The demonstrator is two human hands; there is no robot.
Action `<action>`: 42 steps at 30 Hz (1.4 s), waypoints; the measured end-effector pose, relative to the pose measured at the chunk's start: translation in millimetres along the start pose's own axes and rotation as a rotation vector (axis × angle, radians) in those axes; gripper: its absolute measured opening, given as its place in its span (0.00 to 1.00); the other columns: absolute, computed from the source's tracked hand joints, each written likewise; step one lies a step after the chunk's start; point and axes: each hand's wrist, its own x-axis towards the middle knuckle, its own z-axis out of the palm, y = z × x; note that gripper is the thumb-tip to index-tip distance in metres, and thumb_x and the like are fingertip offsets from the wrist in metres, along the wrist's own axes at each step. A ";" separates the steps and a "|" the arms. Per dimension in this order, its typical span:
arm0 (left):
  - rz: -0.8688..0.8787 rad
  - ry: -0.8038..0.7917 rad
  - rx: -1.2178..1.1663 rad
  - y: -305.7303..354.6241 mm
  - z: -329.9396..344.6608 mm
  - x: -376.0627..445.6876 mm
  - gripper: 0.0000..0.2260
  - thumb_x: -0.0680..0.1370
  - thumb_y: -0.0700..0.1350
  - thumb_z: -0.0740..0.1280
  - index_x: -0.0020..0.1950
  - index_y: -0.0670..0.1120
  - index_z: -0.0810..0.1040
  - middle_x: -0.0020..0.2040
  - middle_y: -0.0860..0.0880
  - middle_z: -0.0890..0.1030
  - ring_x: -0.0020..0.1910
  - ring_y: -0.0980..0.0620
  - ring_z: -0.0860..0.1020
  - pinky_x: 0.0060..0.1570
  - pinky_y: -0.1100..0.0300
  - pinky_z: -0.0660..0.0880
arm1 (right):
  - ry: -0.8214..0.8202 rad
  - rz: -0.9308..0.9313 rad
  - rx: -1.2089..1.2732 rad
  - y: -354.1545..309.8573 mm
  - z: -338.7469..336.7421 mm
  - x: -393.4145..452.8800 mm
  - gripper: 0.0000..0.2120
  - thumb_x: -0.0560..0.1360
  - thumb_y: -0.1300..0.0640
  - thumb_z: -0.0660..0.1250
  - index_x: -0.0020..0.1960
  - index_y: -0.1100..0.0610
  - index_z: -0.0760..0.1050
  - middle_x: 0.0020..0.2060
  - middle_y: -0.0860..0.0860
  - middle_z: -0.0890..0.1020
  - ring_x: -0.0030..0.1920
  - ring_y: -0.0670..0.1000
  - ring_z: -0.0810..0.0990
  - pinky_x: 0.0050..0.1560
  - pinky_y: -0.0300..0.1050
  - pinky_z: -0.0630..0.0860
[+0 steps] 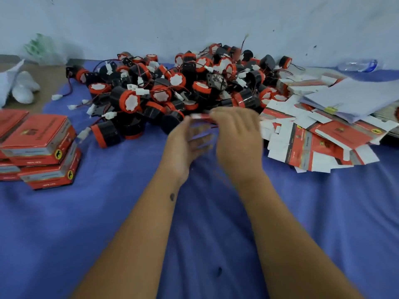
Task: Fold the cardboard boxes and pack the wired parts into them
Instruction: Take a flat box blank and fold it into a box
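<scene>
Two bare arms reached out over a blue cloth. The left hand and the right hand were close together, and both pinched a flat red and white box by its thin edge, up above the cloth (it was blurry, so I could not tell how far it was folded). Just behind the hands lay a big pile of wired parts, black and red. Flat boxes lay in a heap on the right. Folded boxes were stacked on the left.
</scene>
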 end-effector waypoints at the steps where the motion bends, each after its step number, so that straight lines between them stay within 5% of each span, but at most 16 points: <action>1: -0.052 -0.039 -0.217 3.8 -5.4 0.1 0.17 0.84 0.57 0.57 0.57 0.47 0.79 0.53 0.45 0.85 0.46 0.50 0.84 0.45 0.54 0.81 | -0.058 -0.064 0.087 -11.5 4.1 -0.6 0.10 0.71 0.68 0.61 0.46 0.64 0.81 0.45 0.57 0.84 0.47 0.57 0.80 0.49 0.51 0.73; 4: -0.025 -0.065 -0.484 12.0 -25.6 3.0 0.24 0.81 0.64 0.55 0.64 0.48 0.77 0.51 0.45 0.85 0.50 0.47 0.84 0.53 0.51 0.81 | -0.283 -0.209 0.193 -33.6 14.9 -8.9 0.10 0.69 0.70 0.64 0.46 0.64 0.82 0.47 0.57 0.84 0.48 0.59 0.83 0.51 0.50 0.72; 7: 0.051 -0.010 -0.419 16.4 -36.2 3.0 0.18 0.84 0.48 0.54 0.73 0.46 0.71 0.58 0.42 0.82 0.54 0.45 0.82 0.56 0.49 0.79 | -0.437 -0.149 0.275 -31.9 18.7 -16.6 0.08 0.71 0.69 0.67 0.48 0.63 0.81 0.51 0.56 0.84 0.53 0.59 0.82 0.56 0.50 0.72; 12: 0.155 0.080 -0.344 18.6 -41.8 3.7 0.18 0.84 0.37 0.51 0.72 0.45 0.70 0.55 0.45 0.83 0.52 0.49 0.83 0.48 0.54 0.82 | -0.315 0.386 0.290 -15.2 12.8 -19.3 0.05 0.74 0.62 0.68 0.49 0.61 0.80 0.50 0.54 0.81 0.52 0.57 0.77 0.55 0.51 0.72; 17: 0.143 0.113 -0.264 15.8 -46.2 5.6 0.18 0.83 0.37 0.52 0.68 0.46 0.74 0.54 0.47 0.84 0.50 0.50 0.83 0.47 0.54 0.81 | -0.221 1.015 0.544 -5.2 9.4 -11.9 0.17 0.76 0.55 0.69 0.64 0.51 0.72 0.58 0.44 0.73 0.60 0.47 0.72 0.61 0.43 0.71; 20: 0.180 0.212 -0.099 14.8 -42.9 7.3 0.17 0.82 0.36 0.56 0.67 0.47 0.75 0.53 0.47 0.83 0.46 0.53 0.83 0.40 0.58 0.80 | -0.265 1.200 0.814 -2.1 8.4 -7.6 0.07 0.77 0.57 0.68 0.48 0.45 0.78 0.37 0.36 0.77 0.39 0.41 0.75 0.47 0.42 0.74; 22: 0.276 0.351 0.129 11.6 -38.9 6.5 0.18 0.81 0.36 0.62 0.69 0.50 0.72 0.60 0.47 0.80 0.49 0.58 0.81 0.41 0.64 0.79 | -0.230 1.177 0.807 -2.0 7.1 -6.2 0.10 0.77 0.60 0.67 0.41 0.46 0.77 0.28 0.38 0.74 0.32 0.44 0.70 0.38 0.40 0.73; 25: 0.557 0.476 0.554 4.8 -34.6 -1.0 0.25 0.77 0.44 0.71 0.71 0.56 0.66 0.69 0.52 0.68 0.65 0.56 0.70 0.62 0.62 0.73 | -0.137 1.009 0.725 -7.6 5.6 -7.6 0.12 0.77 0.61 0.66 0.41 0.45 0.73 0.28 0.37 0.74 0.30 0.42 0.70 0.34 0.35 0.70; 29: 0.669 0.222 0.415 5.0 -28.0 -14.8 0.31 0.76 0.55 0.70 0.74 0.62 0.58 0.76 0.58 0.60 0.76 0.54 0.61 0.73 0.50 0.66 | -0.243 0.669 0.638 -20.2 3.8 -12.4 0.10 0.76 0.64 0.64 0.43 0.49 0.73 0.36 0.44 0.77 0.36 0.45 0.73 0.36 0.33 0.69; 33: 0.635 0.179 0.339 13.1 -28.7 -15.9 0.32 0.74 0.63 0.66 0.75 0.66 0.54 0.81 0.51 0.53 0.80 0.47 0.54 0.75 0.41 0.60 | -0.440 0.393 0.484 -23.6 5.8 -20.4 0.05 0.75 0.65 0.64 0.45 0.57 0.75 0.37 0.45 0.74 0.39 0.48 0.69 0.35 0.50 0.71; 38: 0.625 0.261 0.258 18.6 -35.0 -13.3 0.17 0.74 0.62 0.67 0.60 0.60 0.71 0.70 0.39 0.66 0.68 0.44 0.69 0.67 0.35 0.69 | -0.517 0.381 0.500 -23.2 7.2 -22.4 0.03 0.76 0.62 0.66 0.46 0.56 0.77 0.38 0.46 0.76 0.39 0.49 0.71 0.36 0.51 0.73; 42: 0.663 0.300 0.254 24.4 -34.2 -12.5 0.18 0.72 0.59 0.69 0.54 0.52 0.68 0.59 0.39 0.66 0.53 0.51 0.70 0.59 0.53 0.72 | -0.542 0.609 0.770 -26.0 7.4 -19.4 0.04 0.77 0.56 0.69 0.44 0.54 0.79 0.35 0.50 0.80 0.35 0.48 0.75 0.37 0.42 0.73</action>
